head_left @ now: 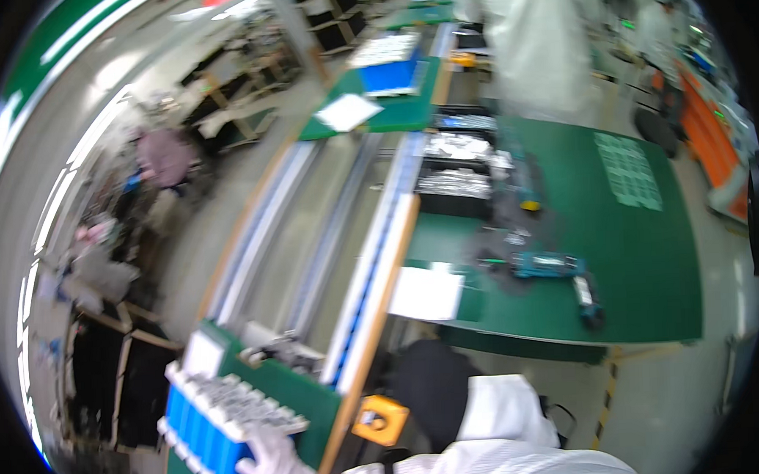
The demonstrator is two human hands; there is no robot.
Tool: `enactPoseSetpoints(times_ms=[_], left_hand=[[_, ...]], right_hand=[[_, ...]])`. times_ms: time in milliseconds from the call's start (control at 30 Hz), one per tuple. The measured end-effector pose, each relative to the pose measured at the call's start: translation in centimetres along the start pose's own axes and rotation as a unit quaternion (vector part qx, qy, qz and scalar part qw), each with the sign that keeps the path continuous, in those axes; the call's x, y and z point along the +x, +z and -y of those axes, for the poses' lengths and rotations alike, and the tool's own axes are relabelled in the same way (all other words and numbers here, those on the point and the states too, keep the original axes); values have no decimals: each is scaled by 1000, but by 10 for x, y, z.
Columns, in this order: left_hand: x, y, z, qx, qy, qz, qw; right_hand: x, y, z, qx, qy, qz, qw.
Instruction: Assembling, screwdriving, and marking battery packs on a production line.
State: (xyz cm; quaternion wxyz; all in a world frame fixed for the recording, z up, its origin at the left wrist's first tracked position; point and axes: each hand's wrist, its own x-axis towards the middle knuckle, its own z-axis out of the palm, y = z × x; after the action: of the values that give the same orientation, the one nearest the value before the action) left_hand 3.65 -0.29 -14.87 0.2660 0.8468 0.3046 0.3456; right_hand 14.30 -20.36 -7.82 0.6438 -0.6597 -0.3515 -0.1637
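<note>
My right hand [279, 463], in a white glove, reaches in from the lower right. Its fingers are bent against the near right corner of a blue battery pack [203, 435] with white, notched end frames and a grey top. The pack stands on a green board [314, 398] at the near end of the conveyor line. A black band [394, 469] circles the white sleeve. Motion blurs the finger details. My left hand does not show. Beside the pack's far left corner is a white sheet [204, 355], and small metal parts [283, 351] sit just beyond the board.
Conveyor rails [333, 239] run away to another blue pack [389, 63] on a green board. To the right, a green table [626, 268] bears a teal power driver [546, 265] and black bins [454, 196] of metal parts. A black stool [433, 387] stands nearby; a white-clad person [532, 44] is farther off.
</note>
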Motion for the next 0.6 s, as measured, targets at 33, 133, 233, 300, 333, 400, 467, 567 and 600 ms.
enactPoseSetpoints(times_ms=[33, 133, 233, 300, 333, 400, 467, 567, 600], left_hand=[[-5, -12, 4, -1, -4, -16, 1000], [-17, -25, 15, -13, -20, -38, 999], [-25, -38, 32, 22, -97, -98, 990], [-27, -54, 48, 44, -171, -137, 975], [-21, -59, 47, -86, -216, -150, 961], [0, -55, 6, -275, -282, -156, 906], [10, -65, -49, -301, -270, -132, 905], [-11, -61, -108, -368, -158, -140, 906], [-22, -52, -123, -392, -120, -170, 896]], right_hand=[[9, -1, 4, -17, 42, -4, 999], [21, -14, 6, -64, 11, 26, 998], [23, -19, 8, -63, -35, 39, 997], [32, -25, 23, -69, -54, 66, 994], [38, -29, 25, -69, -72, 60, 993], [23, -31, 13, -76, -63, 54, 994], [49, -49, 23, 13, -93, 68, 993], [49, -69, -26, 157, 11, 131, 979], [40, -68, -62, 220, 162, 169, 947]])
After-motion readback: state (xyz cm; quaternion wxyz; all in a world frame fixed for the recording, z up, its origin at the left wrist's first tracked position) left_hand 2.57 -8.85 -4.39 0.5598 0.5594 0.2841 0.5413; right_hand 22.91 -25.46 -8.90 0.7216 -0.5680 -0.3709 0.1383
